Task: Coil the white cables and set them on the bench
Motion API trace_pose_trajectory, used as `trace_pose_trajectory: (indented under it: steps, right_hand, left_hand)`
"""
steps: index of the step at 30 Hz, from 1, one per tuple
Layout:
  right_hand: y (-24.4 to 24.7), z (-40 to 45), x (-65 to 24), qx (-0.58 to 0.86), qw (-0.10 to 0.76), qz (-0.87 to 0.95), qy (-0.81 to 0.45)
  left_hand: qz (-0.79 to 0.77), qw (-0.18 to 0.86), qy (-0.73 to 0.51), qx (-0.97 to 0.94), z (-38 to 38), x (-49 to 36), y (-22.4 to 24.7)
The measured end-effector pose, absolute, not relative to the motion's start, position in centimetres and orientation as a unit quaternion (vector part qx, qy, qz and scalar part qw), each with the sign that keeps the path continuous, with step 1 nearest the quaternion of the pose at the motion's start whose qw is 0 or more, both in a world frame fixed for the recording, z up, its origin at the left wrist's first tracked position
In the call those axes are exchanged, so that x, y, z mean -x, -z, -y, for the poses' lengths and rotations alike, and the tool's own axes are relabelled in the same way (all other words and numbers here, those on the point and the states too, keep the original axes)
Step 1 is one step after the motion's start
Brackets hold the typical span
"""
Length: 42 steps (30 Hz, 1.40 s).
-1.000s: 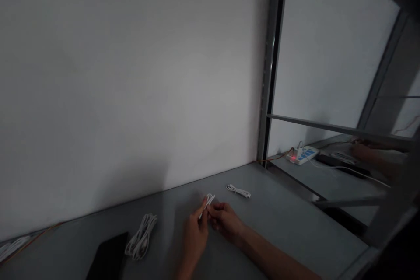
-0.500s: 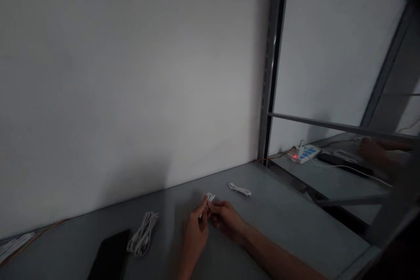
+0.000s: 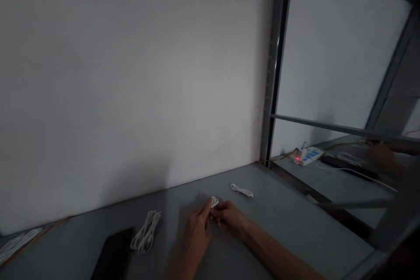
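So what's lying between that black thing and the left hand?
A bundled white cable, nearer the black thing, then bare tabletop before the left hand, in the head view.

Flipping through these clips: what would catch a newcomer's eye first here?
Probably the small red light glowing on the white power strip, on the neighbouring surface at the right. Next, low in the middle, the left hand and right hand meet around a small white cable coil. A similar cable bundle lies just beyond them on the grey tabletop.

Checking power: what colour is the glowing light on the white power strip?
The light is red; best in head view.
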State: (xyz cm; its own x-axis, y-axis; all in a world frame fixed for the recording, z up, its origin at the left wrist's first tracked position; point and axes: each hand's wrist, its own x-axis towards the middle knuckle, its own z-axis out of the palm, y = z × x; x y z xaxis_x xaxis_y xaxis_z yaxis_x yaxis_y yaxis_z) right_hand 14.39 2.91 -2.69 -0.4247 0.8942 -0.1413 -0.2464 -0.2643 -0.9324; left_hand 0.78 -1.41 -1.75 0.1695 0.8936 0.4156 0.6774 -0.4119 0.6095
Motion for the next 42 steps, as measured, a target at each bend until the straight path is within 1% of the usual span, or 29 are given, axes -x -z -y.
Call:
trace_pose_trajectory:
  steps: [6,10,14,17,24,33,36,42]
  right_hand:
    - [2.8,-3.1,-14.8,0.392,0.366,0.485,-0.691]
    - [2.7,-3.1,-14.9,0.393,0.360,0.506,-0.677]
    - [2.5,-3.3,-14.9,0.400,0.369,0.561,-0.624]
    - [2.3,-3.2,-14.8,0.400,0.386,0.568,-0.608]
    - [2.2,-3.0,-14.8,0.384,0.408,0.537,-0.630]
    - [1.6,-2.7,-14.8,0.340,0.396,0.541,-0.660]
    - [1.6,-2.7,-14.8,0.336,0.386,0.559,-0.652]
    - [2.0,-3.1,-15.1,0.355,0.391,0.585,-0.615]
  left_hand:
    - [-0.552,0.155,-0.324,-0.753,1.9,-1.2,1.2]
    - [-0.562,0.157,-0.297,-0.756,2.0,-1.4,1.0]
    - [-0.555,0.155,-0.333,-0.746,1.9,-1.6,1.3]
    - [-0.544,0.154,-0.359,-0.742,1.6,-1.4,1.6]
    - [-0.536,0.169,-0.401,-0.724,1.3,-1.1,2.2]
    - [-0.554,0.195,-0.421,-0.691,1.7,-1.5,1.5]
    - [-0.554,0.191,-0.433,-0.685,1.6,-1.6,1.6]
    - [-0.562,0.164,-0.417,-0.696,1.8,-1.6,1.8]
